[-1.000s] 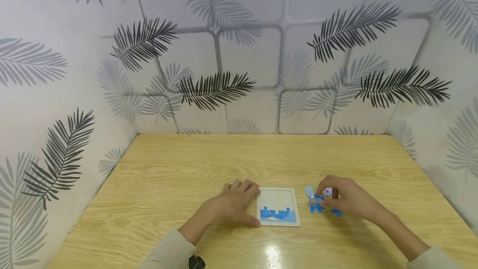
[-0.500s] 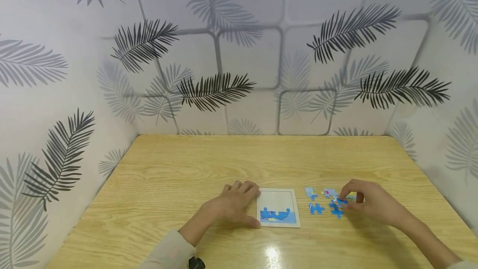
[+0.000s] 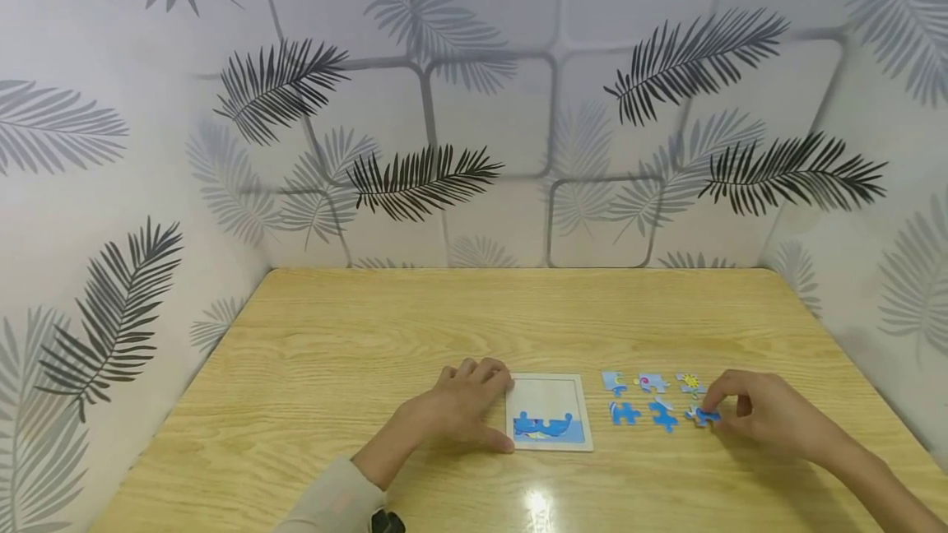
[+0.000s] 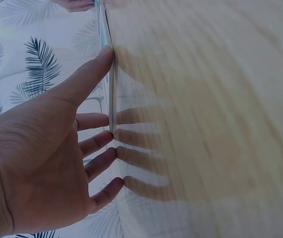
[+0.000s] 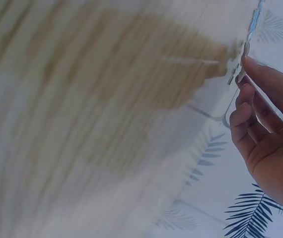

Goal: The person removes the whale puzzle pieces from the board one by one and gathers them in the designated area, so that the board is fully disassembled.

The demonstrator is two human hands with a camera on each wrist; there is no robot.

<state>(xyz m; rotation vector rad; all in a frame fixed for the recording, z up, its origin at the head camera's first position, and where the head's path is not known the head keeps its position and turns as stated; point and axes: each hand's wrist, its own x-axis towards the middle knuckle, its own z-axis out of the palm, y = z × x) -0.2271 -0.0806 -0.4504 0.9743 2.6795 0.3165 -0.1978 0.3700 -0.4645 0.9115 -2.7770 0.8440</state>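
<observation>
A square puzzle tray with a pale rim lies flat on the table, its lower part filled with blue puzzle pieces. My left hand rests along the tray's left side, fingers spread; thumb and fingertips touch its edge in the left wrist view. To the right, my right hand pinches a blue puzzle piece between thumb and forefinger at the table. In the right wrist view the piece is seen edge-on at the fingertips.
Several loose pieces lie in two rows between the tray and my right hand: a light blue one, a sun piece and blue ones among them. The wooden table meets a leaf-patterned wall behind.
My right hand has moved rightward with the blue piece from among the loose pieces, uncovering the sun piece; the loose pieces now lie in two spread rows. The left hand stays at the tray.
</observation>
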